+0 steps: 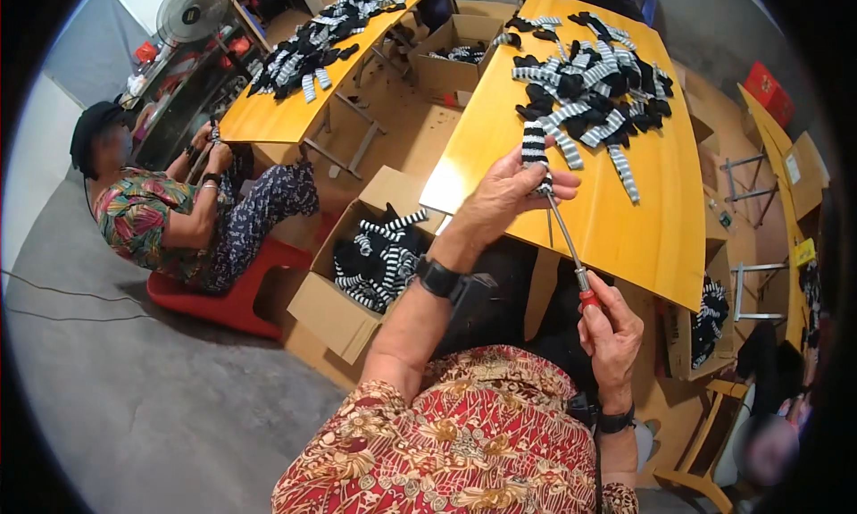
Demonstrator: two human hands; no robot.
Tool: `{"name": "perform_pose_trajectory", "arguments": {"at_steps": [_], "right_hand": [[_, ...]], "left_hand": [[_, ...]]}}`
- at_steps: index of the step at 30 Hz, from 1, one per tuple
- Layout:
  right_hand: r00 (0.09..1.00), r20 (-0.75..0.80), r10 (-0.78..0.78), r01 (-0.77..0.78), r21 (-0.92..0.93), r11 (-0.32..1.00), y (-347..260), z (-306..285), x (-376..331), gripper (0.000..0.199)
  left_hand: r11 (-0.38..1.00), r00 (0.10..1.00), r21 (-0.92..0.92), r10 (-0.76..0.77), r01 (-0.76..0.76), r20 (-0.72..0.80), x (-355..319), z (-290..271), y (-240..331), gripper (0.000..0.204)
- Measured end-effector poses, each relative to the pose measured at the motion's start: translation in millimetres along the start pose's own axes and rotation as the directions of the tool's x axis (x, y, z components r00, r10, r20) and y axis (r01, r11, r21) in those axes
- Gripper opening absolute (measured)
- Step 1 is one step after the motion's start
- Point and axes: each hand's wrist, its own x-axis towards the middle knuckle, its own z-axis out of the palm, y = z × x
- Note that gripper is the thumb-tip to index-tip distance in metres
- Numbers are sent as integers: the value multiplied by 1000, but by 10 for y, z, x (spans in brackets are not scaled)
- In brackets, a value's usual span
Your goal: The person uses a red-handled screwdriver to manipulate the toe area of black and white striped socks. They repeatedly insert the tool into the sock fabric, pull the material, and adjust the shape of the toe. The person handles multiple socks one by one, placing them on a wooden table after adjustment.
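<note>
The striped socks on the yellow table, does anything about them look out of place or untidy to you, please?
Nothing stands out. The socks lie in a loose heap on the yellow table, none hanging off. The left hand holds one sock on a metal rod, gripped by the right hand.

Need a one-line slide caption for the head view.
Left hand holds a striped sock on a metal rod; right hand grips its red handle.
</note>
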Motion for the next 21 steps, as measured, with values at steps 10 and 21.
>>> {"name": "perform_pose_trajectory", "arguments": {"at_steps": [10, 21], "right_hand": [[988, 10, 151, -145, 345, 927, -44, -175, -168, 36], [956, 196, 220, -289, 477, 830, 58, -560, -28, 35]], "left_hand": [[947, 999, 318, 43, -37, -10, -89, 113, 110, 58], [978, 958, 151, -176, 144, 225, -198, 64, 269, 54]]}}
